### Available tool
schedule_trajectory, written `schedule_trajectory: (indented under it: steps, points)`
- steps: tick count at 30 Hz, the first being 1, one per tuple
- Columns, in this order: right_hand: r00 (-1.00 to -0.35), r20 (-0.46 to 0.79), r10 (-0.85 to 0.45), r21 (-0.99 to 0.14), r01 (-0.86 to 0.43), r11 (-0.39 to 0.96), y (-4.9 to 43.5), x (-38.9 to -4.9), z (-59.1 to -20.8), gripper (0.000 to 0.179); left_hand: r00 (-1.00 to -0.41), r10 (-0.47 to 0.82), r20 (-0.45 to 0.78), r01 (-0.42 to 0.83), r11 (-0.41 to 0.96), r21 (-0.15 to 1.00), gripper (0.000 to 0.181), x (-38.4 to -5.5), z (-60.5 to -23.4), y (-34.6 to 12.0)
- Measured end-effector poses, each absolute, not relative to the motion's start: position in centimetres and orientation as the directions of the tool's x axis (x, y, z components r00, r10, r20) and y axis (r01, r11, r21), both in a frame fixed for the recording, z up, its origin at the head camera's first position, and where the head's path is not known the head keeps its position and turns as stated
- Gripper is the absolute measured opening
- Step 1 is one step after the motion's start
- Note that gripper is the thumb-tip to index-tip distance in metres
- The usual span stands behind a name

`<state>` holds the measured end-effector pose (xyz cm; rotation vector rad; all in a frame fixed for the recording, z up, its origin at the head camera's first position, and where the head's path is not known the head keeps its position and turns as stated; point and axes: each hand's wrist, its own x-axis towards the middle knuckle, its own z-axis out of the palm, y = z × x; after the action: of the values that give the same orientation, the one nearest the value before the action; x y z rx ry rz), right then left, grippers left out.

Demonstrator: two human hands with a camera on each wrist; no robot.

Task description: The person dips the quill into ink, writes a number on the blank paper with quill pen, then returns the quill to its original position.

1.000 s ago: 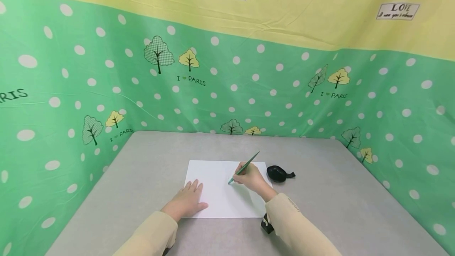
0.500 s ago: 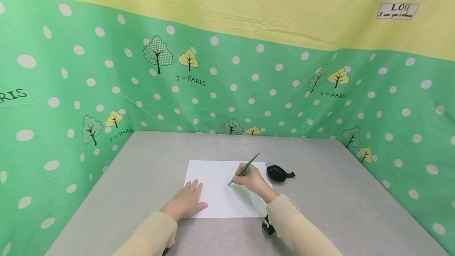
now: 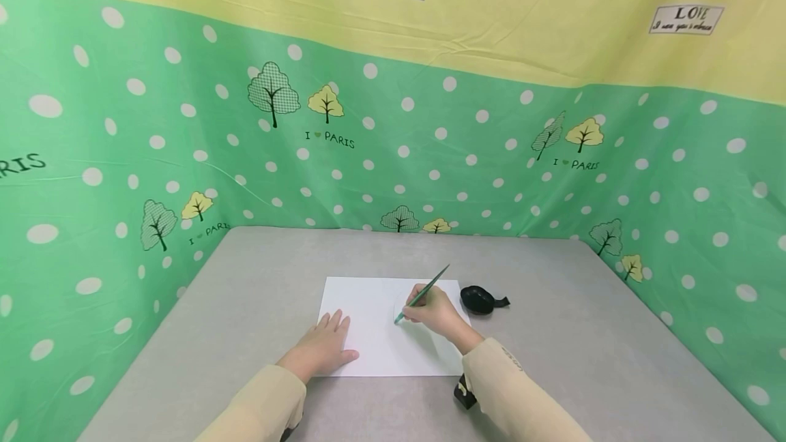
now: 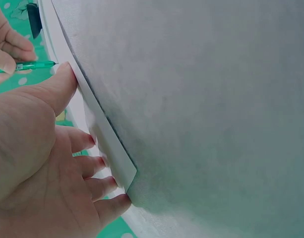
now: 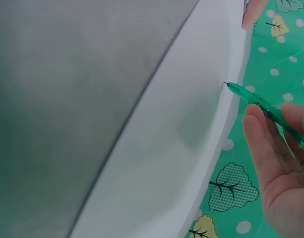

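On the grey table lies a sheet of white paper [image 3: 368,346]. My right hand [image 3: 437,310] pinches a green pen [image 3: 424,293] between fingers and thumb, its tip low at the middle of the sheet. In the right wrist view, the pen [image 5: 261,103] has its dark point at the paper [image 5: 176,114], where a short thin line shows. My left hand [image 3: 325,345] rests spread on the sheet's left part, fingers straight. The left wrist view shows that hand [image 4: 47,148] with its fingertips along the paper [image 4: 114,153].
A black rounded object [image 3: 477,300] with a short flat tail sits just right of the sheet. A small black block [image 3: 464,393] shows beneath the right sleeve. A green and yellow printed curtain [image 3: 368,176] surrounds the grey table [image 3: 258,271] on its back and sides.
My right hand and the pen have shifted slightly toward me, the tip moving a short way down the sheet. My left hand and the paper stay in place.
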<state>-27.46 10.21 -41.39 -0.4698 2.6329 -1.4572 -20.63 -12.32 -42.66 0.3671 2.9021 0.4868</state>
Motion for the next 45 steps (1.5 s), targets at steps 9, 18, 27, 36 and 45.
schedule_trajectory:
  steps: [9,18,27,36,45]
  points:
    - [-0.943,0.057,-0.329,-0.852,-0.218,0.476,10.5,-27.2,-41.4,0.01,-0.956,0.264,-0.13,0.208,0.919,0.334,0.068,-20.7,-43.0,-12.3]
    - [-0.939,0.053,-0.34,-0.858,-0.217,0.466,10.6,-26.9,-41.4,0.011,-0.957,0.263,-0.125,0.209,0.919,0.335,0.067,-20.6,-42.8,-12.2]
    - [-0.935,0.049,-0.351,-0.862,-0.216,0.458,10.9,-26.8,-41.5,0.01,-0.955,0.269,-0.125,0.214,0.917,0.336,0.067,-20.6,-42.8,-12.3]
    - [-0.93,0.044,-0.366,-0.871,-0.215,0.442,11.2,-26.5,-41.5,0.011,-0.955,0.264,-0.131,0.207,0.916,0.343,0.067,-20.5,-42.6,-12.3]
    - [-0.926,0.044,-0.374,-0.875,-0.217,0.433,11.4,-26.3,-41.6,0.011,-0.953,0.272,-0.131,0.213,0.914,0.346,0.067,-20.4,-42.5,-12.3]
